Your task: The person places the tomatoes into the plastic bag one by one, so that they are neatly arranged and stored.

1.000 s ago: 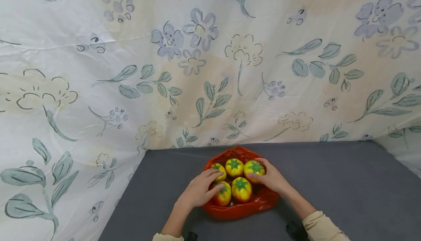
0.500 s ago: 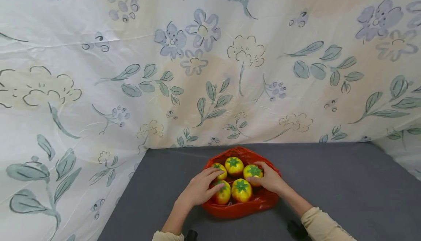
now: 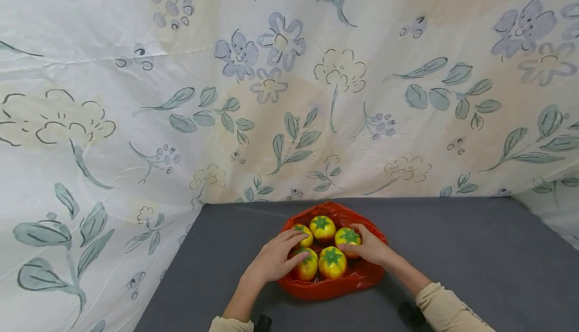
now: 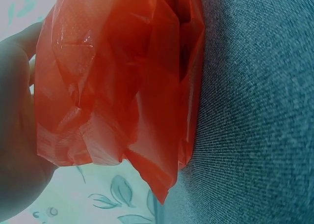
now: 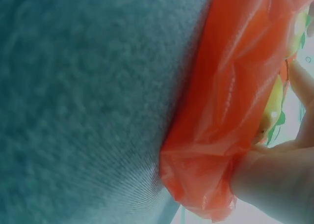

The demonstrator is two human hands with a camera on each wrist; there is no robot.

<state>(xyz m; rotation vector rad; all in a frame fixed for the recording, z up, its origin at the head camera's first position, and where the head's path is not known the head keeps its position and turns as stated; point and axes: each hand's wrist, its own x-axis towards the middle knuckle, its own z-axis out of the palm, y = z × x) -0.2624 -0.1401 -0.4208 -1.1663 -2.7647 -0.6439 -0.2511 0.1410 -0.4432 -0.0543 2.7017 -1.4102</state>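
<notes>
An open red plastic bag (image 3: pixel 357 279) lies on the grey table and holds several yellow-and-red tomatoes with green star-shaped tops. Over the bag's left rim, my left hand (image 3: pixel 271 260) rests with fingers extended across the back-left tomato (image 3: pixel 305 240) and thumb on the front-left tomato (image 3: pixel 307 269). My right hand (image 3: pixel 374 247) holds the right tomato (image 3: pixel 347 237) between thumb and fingers. In the left wrist view the crumpled bag side (image 4: pixel 108 86) hides most of the left hand. The right wrist view shows the right hand (image 5: pixel 279 175) reaching over the bag's rim.
The grey cloth-covered table (image 3: pixel 457 251) stretches out on both sides of the bag. A floral curtain (image 3: pixel 289 95) hangs behind and to the left. Two more tomatoes sit in the bag, a back tomato (image 3: pixel 322 229) and a front tomato (image 3: pixel 332 262).
The right tomato and the fingers of my right hand have shifted slightly down and toward the bag's middle. My left hand stays nearly still. The view has tilted a little.
</notes>
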